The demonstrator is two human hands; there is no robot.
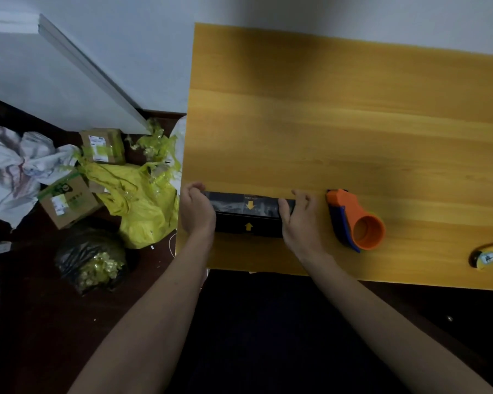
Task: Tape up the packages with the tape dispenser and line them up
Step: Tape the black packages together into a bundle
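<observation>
Warm orange-yellow wood grain fills the tabletop (pixel 353 123), which stands against a pale wall, with a dark floor falling away on the left. We hold a long black box (pixel 248 217) at the near left of the tabletop, one end in each hand. Our left hand (pixel 197 209) wraps its curled fingers round the left end; our right hand (pixel 298 220) grips the right end, thumb on the near side and fingers over the top.

We judge this as the positioning step: the package is being squared up before any tape goes on. The orange and blue tape dispenser (pixel 356 220) lies on its side just to the right of the box, untouched. The next move calls for freeing our right hand, picking the dispenser up and running tape along the seam while the left steadies the box.

Two yellow arrows on the box point at each other across the seam; the small print above them is too blurred to read. A yellow and black object (pixel 488 255) lies at the right edge. On the floor lie labelled cardboard parcels (pixel 69 201), their writing illegible, among yellow plastic bags (pixel 137 194).
</observation>
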